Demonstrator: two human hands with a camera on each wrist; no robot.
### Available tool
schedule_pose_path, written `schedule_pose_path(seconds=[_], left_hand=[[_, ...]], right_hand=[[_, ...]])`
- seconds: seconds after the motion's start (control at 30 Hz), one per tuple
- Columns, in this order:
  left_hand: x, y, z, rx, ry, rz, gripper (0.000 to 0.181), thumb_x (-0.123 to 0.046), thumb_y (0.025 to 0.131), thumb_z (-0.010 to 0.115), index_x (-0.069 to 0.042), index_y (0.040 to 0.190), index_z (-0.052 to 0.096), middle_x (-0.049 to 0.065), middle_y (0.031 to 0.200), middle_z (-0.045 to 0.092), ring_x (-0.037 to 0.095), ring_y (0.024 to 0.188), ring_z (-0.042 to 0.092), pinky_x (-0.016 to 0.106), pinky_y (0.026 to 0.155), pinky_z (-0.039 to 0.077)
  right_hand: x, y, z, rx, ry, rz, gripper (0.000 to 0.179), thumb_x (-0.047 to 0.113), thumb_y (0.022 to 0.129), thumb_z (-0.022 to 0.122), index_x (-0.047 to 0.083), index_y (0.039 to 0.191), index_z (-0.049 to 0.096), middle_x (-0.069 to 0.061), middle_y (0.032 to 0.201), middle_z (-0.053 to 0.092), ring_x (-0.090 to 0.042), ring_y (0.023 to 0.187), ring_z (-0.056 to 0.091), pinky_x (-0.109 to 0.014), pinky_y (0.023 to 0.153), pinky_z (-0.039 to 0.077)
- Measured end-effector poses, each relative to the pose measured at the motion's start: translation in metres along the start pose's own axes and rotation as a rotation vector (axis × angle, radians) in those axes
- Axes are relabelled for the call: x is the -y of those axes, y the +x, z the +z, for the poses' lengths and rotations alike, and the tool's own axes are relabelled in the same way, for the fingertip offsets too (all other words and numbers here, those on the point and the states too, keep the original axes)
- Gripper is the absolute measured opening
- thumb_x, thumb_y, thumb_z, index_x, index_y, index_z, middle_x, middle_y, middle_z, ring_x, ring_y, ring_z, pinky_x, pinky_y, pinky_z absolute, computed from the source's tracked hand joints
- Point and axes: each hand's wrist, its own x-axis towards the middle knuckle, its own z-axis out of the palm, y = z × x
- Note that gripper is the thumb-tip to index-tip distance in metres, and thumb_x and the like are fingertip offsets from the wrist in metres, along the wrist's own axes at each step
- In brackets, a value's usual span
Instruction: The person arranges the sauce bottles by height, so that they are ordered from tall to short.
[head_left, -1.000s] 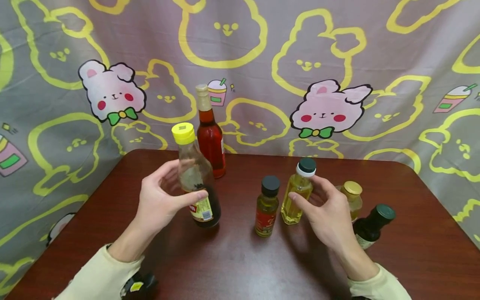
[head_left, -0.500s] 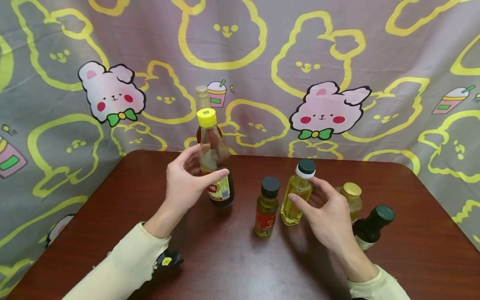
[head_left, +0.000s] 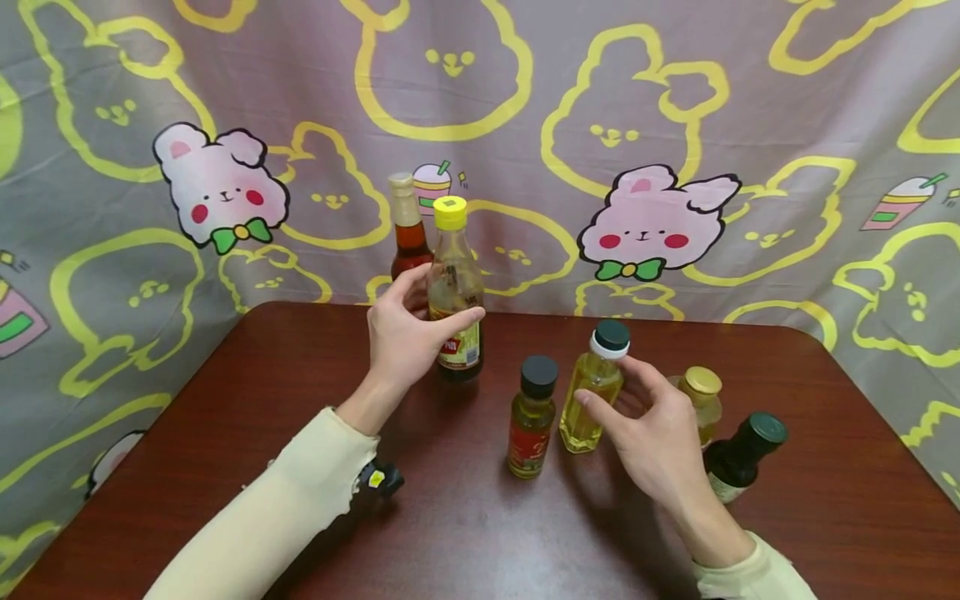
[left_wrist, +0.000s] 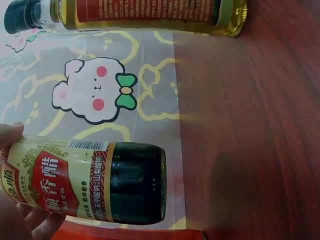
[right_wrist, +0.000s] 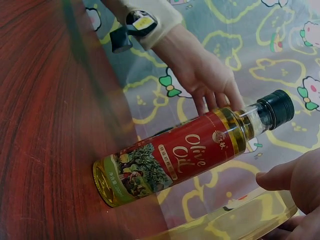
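My left hand (head_left: 405,333) grips a vinegar bottle (head_left: 459,346) with a yellow cap, fingers behind it and thumb across the front. In the left wrist view the vinegar bottle (left_wrist: 135,182) appears off the table, a shadow beyond its base. My right hand (head_left: 660,433) holds a bottle of yellow oil (head_left: 588,404) with a dark green cap and white collar, upright at the table. Between the hands stands a small olive oil bottle (head_left: 529,442) with a red label and black cap, its label facing the right wrist camera.
A tall bottle of red liquid (head_left: 410,242) stands at the back, partly hidden by the left hand and vinegar bottle. Right of the right hand are a gold-capped jar (head_left: 705,400) and a dark green-capped bottle (head_left: 738,458). A patterned curtain (head_left: 510,150) hangs behind the table (head_left: 450,517).
My left hand has carried the vinegar bottle to the right and back, past the front of the red-liquid bottle. The right hand and its oil bottle have stayed in place.
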Motion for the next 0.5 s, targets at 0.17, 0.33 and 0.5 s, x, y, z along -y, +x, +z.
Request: schedule_pose_path(seconds=[0.17, 0.33, 0.5], left_hand=[[0.003, 0.006, 0.008, -0.017, -0.005, -0.033, 0.076, -0.032, 0.076, 0.098, -0.015, 0.142, 0.065, 0.006, 0.128, 0.075, 0.025, 0.108, 0.072, 0.043, 0.094, 0.061], [0.009, 0.008, 0.016, -0.054, 0.005, -0.048, 0.075, -0.035, 0.076, 0.098, -0.016, 0.142, 0.065, 0.005, 0.129, 0.074, 0.026, 0.109, 0.072, 0.046, 0.094, 0.061], [0.018, 0.006, 0.028, -0.091, 0.034, -0.056, 0.077, -0.038, 0.076, 0.097, -0.017, 0.142, 0.065, 0.005, 0.132, 0.075, 0.025, 0.113, 0.073, 0.045, 0.098, 0.06]], right_hand=[[0.0, -0.001, 0.0, -0.001, -0.01, -0.005, 0.067, 0.033, 0.095, 0.082, 0.009, 0.151, 0.054, -0.015, 0.147, 0.064, -0.032, 0.131, 0.068, -0.041, 0.105, 0.056], [0.0, -0.001, 0.001, -0.01, -0.012, -0.019, 0.067, 0.033, 0.094, 0.083, 0.008, 0.15, 0.055, -0.016, 0.146, 0.065, -0.033, 0.129, 0.07, -0.04, 0.103, 0.056], [-0.001, -0.001, 0.0, -0.016, -0.023, -0.019, 0.067, 0.033, 0.094, 0.083, 0.009, 0.15, 0.055, -0.015, 0.146, 0.065, -0.032, 0.129, 0.069, -0.042, 0.104, 0.056]])
